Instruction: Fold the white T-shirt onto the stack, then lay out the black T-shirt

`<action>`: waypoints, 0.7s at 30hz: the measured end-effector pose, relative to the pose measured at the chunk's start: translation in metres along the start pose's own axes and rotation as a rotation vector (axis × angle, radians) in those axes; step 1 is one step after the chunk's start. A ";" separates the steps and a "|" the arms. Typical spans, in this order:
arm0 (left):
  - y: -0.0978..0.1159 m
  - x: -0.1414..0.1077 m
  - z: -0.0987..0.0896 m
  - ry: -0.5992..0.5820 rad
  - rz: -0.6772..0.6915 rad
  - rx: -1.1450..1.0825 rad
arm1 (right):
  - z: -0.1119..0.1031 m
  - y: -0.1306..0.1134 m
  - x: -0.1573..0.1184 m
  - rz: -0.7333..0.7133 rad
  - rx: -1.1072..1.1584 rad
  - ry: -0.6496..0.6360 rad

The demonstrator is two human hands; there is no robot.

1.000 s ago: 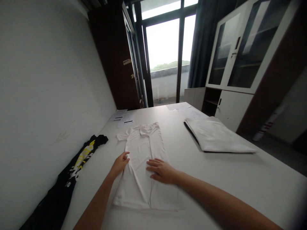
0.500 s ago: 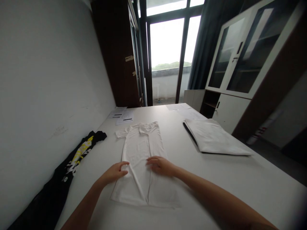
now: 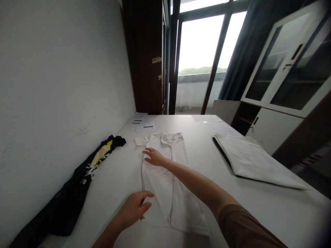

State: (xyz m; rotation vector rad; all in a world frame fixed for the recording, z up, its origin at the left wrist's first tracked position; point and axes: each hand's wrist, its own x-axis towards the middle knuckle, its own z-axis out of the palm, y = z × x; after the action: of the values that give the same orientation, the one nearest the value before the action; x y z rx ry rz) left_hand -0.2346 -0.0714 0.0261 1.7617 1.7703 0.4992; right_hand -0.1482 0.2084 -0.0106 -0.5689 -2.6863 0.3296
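Note:
A white short-sleeved shirt (image 3: 178, 193) lies on the table, its right side folded over so that a long edge runs down the middle. My right hand (image 3: 155, 157) reaches across it, fingers spread, and rests by the shirt's upper left edge, just below the sleeve. Lower down, my left hand (image 3: 136, 208) is at the left edge near the hem. Its thumb and index finger are apart over the fabric; the other fingers are mostly hidden. My right forearm covers part of the shirt's middle.
A black garment with a yellow and white print (image 3: 85, 179) lies along the wall at left. On the right sits a folded white cloth (image 3: 258, 160) with a dark edge beneath. Papers (image 3: 145, 124) lie at the far end of the white table (image 3: 201, 137). Cabinets stand behind.
My right hand has moved from the shirt's middle up to its upper left edge. My left hand has shifted lower along the left side. The view has turned a little left.

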 end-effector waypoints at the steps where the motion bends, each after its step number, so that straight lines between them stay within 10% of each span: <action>1: -0.001 0.002 0.002 0.037 0.019 -0.001 | 0.006 -0.004 0.017 0.017 -0.022 -0.001; 9: 0.003 0.016 0.020 0.056 0.269 -0.106 | 0.052 -0.019 0.114 0.425 -0.119 0.004; 21: -0.001 0.018 0.034 -0.144 0.366 0.183 | 0.048 0.019 0.153 0.714 0.120 0.009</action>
State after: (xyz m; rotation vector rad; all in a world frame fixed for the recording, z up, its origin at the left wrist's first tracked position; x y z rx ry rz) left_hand -0.2128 -0.0586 -0.0024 2.2075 1.4369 0.3518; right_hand -0.2911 0.2841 -0.0123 -1.4701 -2.3393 0.6607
